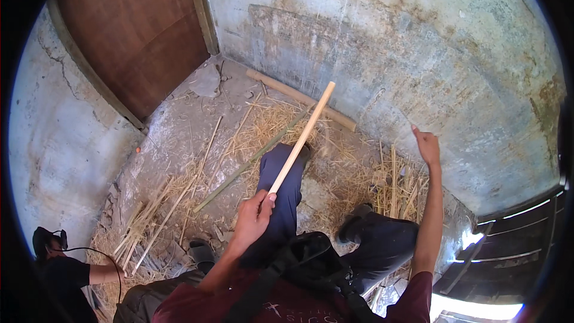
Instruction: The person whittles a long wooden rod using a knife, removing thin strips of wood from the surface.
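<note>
I've got the left hand (253,220) wrapped snugly round the lower end of a pale wooden stick (304,136), which slants up and right above a dark-trousered leg (280,173), its upper part crossing my view of the bamboo pole (281,88) along the wall (359,42). Right hand (427,146) now: raised, mostly curled, one digit poking upward; whether it grips anything, I can't tell. Left forearm (230,257) angles inward; right forearm (433,221) stands nearly straight up, well apart from the stick.
</note>
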Action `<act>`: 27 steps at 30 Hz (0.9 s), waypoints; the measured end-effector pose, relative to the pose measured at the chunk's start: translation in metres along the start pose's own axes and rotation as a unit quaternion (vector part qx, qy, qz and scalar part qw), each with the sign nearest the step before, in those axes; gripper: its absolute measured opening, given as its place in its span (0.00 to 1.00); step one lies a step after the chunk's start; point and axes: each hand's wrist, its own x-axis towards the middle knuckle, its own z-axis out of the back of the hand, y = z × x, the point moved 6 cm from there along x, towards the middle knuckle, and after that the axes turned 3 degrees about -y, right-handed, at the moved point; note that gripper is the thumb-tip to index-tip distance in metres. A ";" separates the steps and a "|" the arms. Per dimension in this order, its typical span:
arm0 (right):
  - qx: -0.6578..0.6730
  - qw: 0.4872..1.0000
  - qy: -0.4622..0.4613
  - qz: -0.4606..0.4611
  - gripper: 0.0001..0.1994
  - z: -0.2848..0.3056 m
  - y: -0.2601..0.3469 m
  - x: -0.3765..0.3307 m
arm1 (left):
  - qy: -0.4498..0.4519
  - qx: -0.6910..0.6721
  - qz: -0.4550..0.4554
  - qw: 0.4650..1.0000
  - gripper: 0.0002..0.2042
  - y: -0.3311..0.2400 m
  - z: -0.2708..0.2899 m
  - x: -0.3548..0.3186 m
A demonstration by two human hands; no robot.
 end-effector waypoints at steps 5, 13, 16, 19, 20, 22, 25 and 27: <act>0.174 0.983 0.032 0.052 0.32 -0.006 0.054 -0.027 | 0.034 -0.006 0.000 0.999 0.15 -0.005 -0.009 0.004; 0.374 0.915 0.109 0.104 0.22 0.001 0.156 -0.057 | 0.154 -0.115 0.036 0.981 0.18 -0.007 -0.038 -0.010; 0.446 0.885 0.105 0.080 0.21 -0.009 0.164 -0.067 | 0.177 -0.114 0.041 0.977 0.18 -0.007 -0.047 -0.015; 0.520 0.849 0.093 0.016 0.19 -0.036 0.157 -0.072 | 0.190 -0.099 0.040 0.976 0.18 -0.007 -0.055 -0.017; 0.526 0.844 0.107 -0.008 0.19 -0.045 0.154 -0.075 | 0.192 -0.087 0.033 0.977 0.18 -0.005 -0.056 -0.017; 0.527 0.838 0.138 -0.022 0.18 -0.053 0.155 -0.081 | 0.192 -0.061 0.019 0.979 0.18 -0.002 -0.058 -0.017; 0.530 0.830 0.174 0.003 0.14 -0.050 0.164 -0.088 | 0.171 -0.050 0.005 0.984 0.18 -0.007 -0.055 -0.016; 0.558 0.812 0.173 0.009 0.12 -0.049 0.160 -0.086 | 0.162 -0.052 0.002 0.985 0.18 -0.004 -0.055 -0.015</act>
